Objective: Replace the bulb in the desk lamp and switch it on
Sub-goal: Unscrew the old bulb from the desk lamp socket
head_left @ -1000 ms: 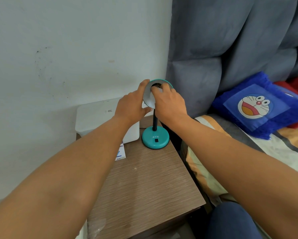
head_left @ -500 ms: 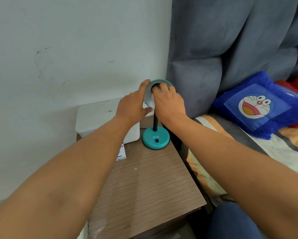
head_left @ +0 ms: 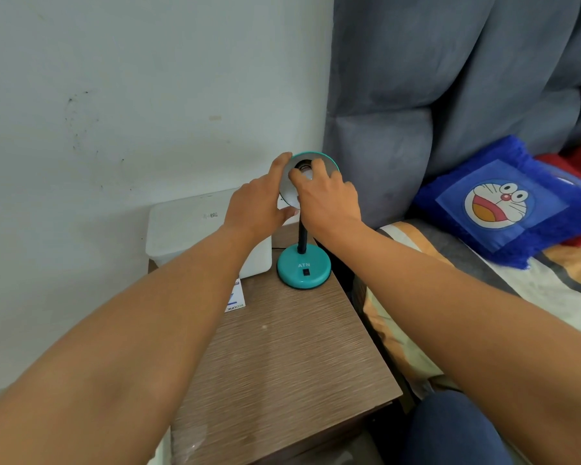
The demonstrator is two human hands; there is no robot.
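Observation:
A teal desk lamp stands at the back right of the wooden bedside table (head_left: 282,357), its round base (head_left: 303,268) marked ATN with a small black switch on the front. The lamp shade (head_left: 287,187) faces me, silvery inside with a teal rim. My left hand (head_left: 257,204) grips the shade's left edge, thumb under the rim. My right hand (head_left: 326,196) reaches into the shade, its fingers closed around a white bulb (head_left: 306,175) at the socket. The bulb is mostly hidden by the fingers.
A white lidded box (head_left: 195,226) sits at the back left of the table against the wall, a small printed card (head_left: 236,298) in front of it. A grey padded headboard, a bed and a blue cartoon cushion (head_left: 504,203) are to the right.
My right hand has turned slightly inside the shade, fingers shifting on the bulb. The left hand keeps its hold on the shade.

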